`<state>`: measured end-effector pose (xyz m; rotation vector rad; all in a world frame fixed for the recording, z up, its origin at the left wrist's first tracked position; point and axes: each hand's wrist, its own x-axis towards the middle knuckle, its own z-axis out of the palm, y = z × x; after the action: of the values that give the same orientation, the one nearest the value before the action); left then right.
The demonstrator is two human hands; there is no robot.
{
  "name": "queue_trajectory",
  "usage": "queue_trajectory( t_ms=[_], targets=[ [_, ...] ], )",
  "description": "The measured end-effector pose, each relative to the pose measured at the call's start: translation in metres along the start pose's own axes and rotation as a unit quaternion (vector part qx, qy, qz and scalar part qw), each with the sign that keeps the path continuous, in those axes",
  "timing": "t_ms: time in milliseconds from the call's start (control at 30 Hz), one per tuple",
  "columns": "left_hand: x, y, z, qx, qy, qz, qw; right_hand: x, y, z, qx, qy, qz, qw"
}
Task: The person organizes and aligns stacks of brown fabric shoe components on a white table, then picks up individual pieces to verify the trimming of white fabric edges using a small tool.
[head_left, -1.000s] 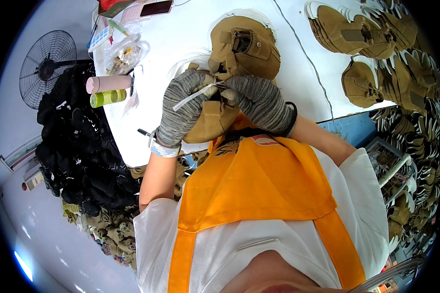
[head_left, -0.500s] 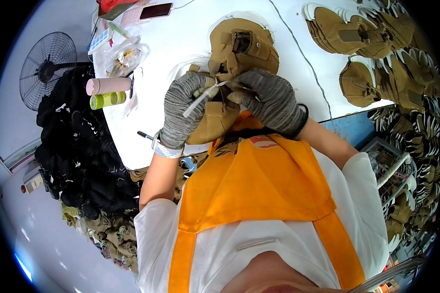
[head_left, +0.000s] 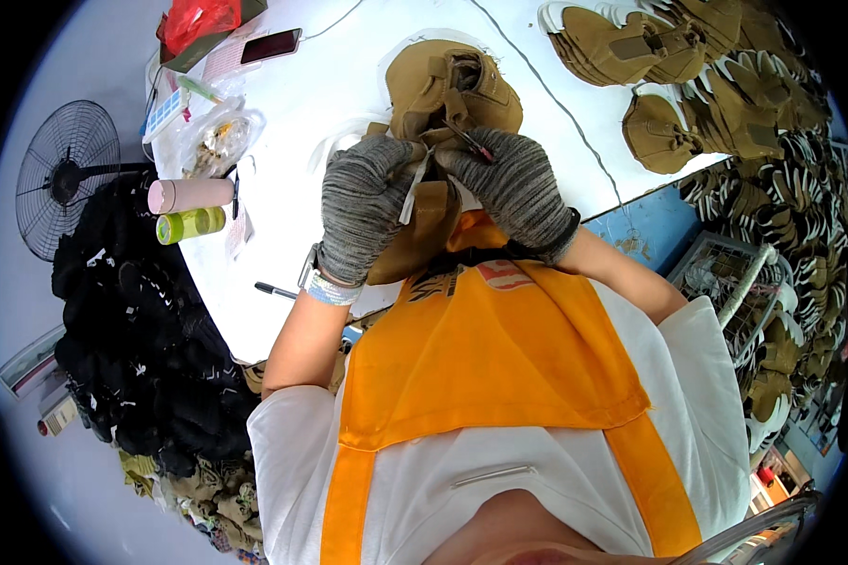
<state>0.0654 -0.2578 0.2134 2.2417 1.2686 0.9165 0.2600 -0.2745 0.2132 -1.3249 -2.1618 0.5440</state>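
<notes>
Both my hands wear grey knitted gloves. My left hand (head_left: 363, 202) is closed on a brown shoe upper (head_left: 419, 235) held in front of my apron. A narrow white strip (head_left: 412, 195) hangs down from between the two hands. My right hand (head_left: 513, 184) pinches at the upper's edge, its fingertips close to the left ones. Across its fingers lies a thin pointed tool (head_left: 473, 144), dark with a reddish part; its exact kind is unclear. Just beyond, another brown shoe upper (head_left: 454, 85) with a white lining rests on the table. The gloves hide the pinched spot.
On the white table (head_left: 283, 188) stand a pink bottle (head_left: 190, 195), a green-yellow jar (head_left: 190, 225), a plastic bag (head_left: 221, 141), a phone (head_left: 270, 46) and a pen (head_left: 274, 290). Stacked brown uppers (head_left: 603, 47) fill the right. A cable (head_left: 546, 85) crosses the table. A fan (head_left: 66, 177) stands left.
The view has shifted slightly, so the table items sit further left. The white strip now hangs more steeply, and the thin tool shows across my right fingers. Both hands remain together at the upper.
</notes>
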Motion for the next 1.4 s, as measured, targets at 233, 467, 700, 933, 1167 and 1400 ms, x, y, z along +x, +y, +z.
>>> queue_trajectory(
  t_ms=[233,467,700,933,1167,1400],
  targets=[
    [-0.001,-0.005,-0.004,-0.074,0.007,-0.015,0.997,0.012,-0.012,0.004,0.046,-0.015,0.096,0.994],
    [0.0,-0.012,-0.006,-0.086,-0.004,-0.017,0.996,0.011,-0.006,0.021,0.048,0.072,0.074,0.993],
    [0.02,-0.009,-0.041,-0.048,-0.06,0.016,0.997,0.008,-0.005,0.025,0.103,0.098,0.083,0.986],
    [0.041,-0.028,-0.037,0.058,-0.109,0.166,0.978,-0.001,0.005,0.041,0.219,0.114,0.113,0.962],
    [0.041,-0.02,-0.036,0.126,-0.109,0.212,0.963,-0.001,-0.005,0.033,0.267,0.061,0.19,0.943],
    [0.048,-0.017,-0.038,0.172,-0.172,0.189,0.951,0.001,0.0,0.032,0.249,0.058,0.153,0.955]
  ],
)
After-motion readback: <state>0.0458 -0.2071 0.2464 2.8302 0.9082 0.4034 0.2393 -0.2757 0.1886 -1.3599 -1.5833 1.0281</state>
